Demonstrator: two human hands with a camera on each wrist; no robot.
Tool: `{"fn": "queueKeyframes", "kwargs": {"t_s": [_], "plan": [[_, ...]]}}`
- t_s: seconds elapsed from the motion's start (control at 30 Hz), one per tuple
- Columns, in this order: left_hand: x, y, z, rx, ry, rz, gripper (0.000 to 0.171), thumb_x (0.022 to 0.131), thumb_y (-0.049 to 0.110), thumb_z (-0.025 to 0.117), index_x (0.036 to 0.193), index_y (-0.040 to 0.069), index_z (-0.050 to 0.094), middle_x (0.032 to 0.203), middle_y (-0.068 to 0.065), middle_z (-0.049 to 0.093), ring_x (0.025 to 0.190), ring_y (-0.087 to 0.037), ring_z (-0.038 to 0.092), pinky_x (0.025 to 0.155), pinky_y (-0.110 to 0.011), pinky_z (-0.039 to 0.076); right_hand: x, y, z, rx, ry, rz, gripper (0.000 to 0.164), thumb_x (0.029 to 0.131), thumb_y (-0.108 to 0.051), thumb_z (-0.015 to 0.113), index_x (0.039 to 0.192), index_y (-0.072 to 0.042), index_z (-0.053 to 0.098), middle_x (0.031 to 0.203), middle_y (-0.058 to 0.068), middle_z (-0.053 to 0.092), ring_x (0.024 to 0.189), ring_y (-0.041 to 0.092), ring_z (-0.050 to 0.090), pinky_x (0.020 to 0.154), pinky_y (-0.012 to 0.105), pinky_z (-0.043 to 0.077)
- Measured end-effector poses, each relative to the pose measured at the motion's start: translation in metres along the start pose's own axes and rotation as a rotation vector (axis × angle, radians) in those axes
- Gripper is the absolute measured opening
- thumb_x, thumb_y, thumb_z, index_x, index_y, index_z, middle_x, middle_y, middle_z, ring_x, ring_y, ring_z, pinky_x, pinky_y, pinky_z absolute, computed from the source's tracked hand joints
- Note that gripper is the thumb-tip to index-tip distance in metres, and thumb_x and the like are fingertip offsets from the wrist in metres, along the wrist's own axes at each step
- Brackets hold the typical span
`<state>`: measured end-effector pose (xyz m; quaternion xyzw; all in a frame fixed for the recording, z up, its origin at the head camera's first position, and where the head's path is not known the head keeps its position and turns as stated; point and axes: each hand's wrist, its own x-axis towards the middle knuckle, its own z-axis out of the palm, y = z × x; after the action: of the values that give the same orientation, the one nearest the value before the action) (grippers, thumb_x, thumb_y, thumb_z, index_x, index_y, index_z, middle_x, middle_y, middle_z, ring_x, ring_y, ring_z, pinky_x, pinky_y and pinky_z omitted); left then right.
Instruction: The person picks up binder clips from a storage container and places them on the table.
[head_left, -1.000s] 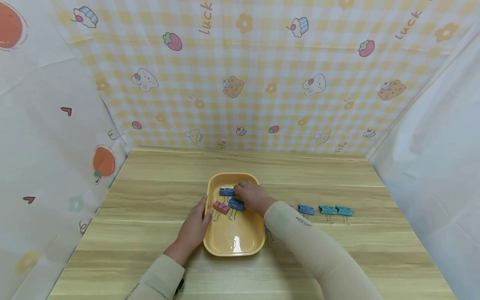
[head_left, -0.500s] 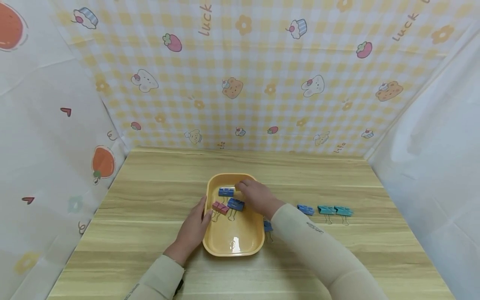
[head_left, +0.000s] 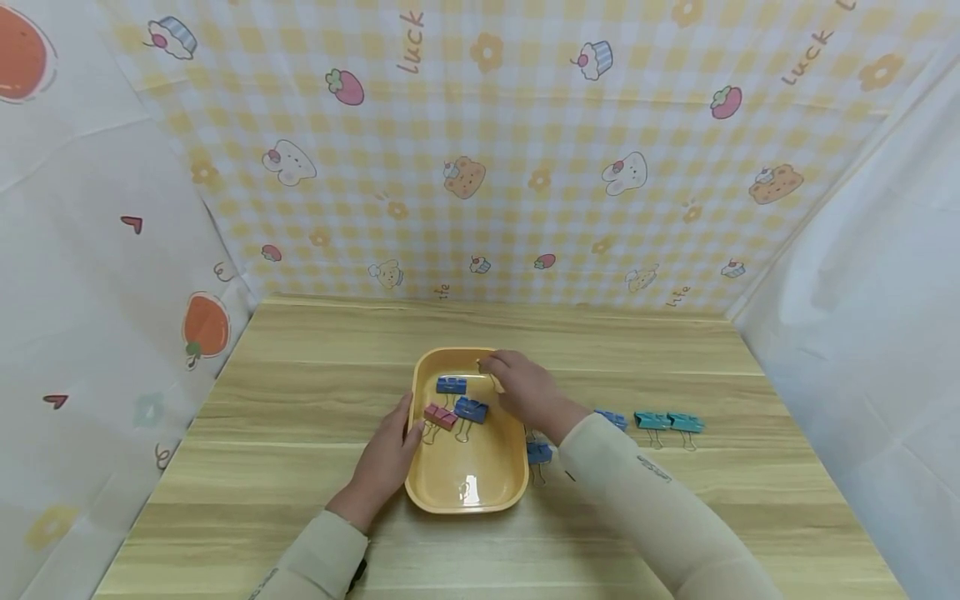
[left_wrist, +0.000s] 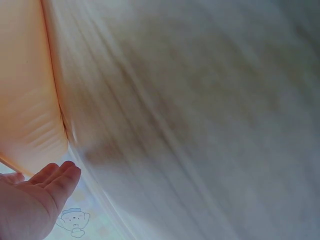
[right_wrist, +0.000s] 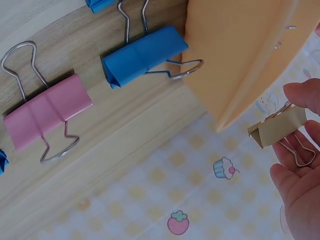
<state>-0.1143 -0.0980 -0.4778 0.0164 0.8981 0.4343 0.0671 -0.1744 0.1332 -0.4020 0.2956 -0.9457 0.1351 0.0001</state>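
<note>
My left hand [head_left: 382, 454] holds the left side of a yellow plastic tray [head_left: 468, 502], thumb over the rim and fingers along the outer wall. Inside the tray lie two blue binder clips, one farther back [head_left: 452, 385] and one nearer [head_left: 471, 409], beside a pink binder clip [head_left: 439, 417]. Above the tray's far right corner, my right hand [head_left: 534, 398] pinches a gold binder clip [right_wrist: 280, 131] between thumb and fingers. The right wrist view shows that clip in the air, its wire handle toward the palm.
On the wooden table right of the tray lie a blue clip [head_left: 538, 452], a pink clip [right_wrist: 47, 111], another blue clip [head_left: 612, 418] and two teal clips [head_left: 651, 421]. My right forearm covers part of that row. A checked cloth [head_left: 540, 225] hangs behind the table.
My right hand has moved right and slightly up from inside the tray toward its far right corner, with the gold clip in it. The left hand has stayed on the tray.
</note>
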Motion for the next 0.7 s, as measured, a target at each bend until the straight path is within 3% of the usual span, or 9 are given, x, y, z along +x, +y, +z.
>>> {"fn": "queueKeyframes", "kwargs": {"t_s": [0.47,0.7], "plan": [[0.001,-0.003,0.001,0.008,0.001,0.002,0.062,0.103,0.027,0.045,0.153,0.002,0.020,0.153,-0.024,0.030,0.140,-0.040,0.029,0.113,-0.054,0.025,-0.025,0.009,-0.013,-0.010,0.127,-0.008,0.058,0.079,0.000,0.077,0.132,-0.004,0.054,0.131,0.015,0.055,0.122,0.031,0.054,0.097,0.042,0.050],[0.002,-0.002,0.001,0.006,-0.007,-0.012,0.062,0.103,0.029,0.044,0.154,0.004,0.019,0.154,-0.023,0.028,0.141,-0.039,0.028,0.114,-0.053,0.024,-0.035,0.014,-0.016,-0.022,0.124,0.038,0.058,0.081,-0.005,0.077,0.134,-0.005,0.053,0.134,0.013,0.054,0.123,0.030,0.053,0.099,0.042,0.049]]}}
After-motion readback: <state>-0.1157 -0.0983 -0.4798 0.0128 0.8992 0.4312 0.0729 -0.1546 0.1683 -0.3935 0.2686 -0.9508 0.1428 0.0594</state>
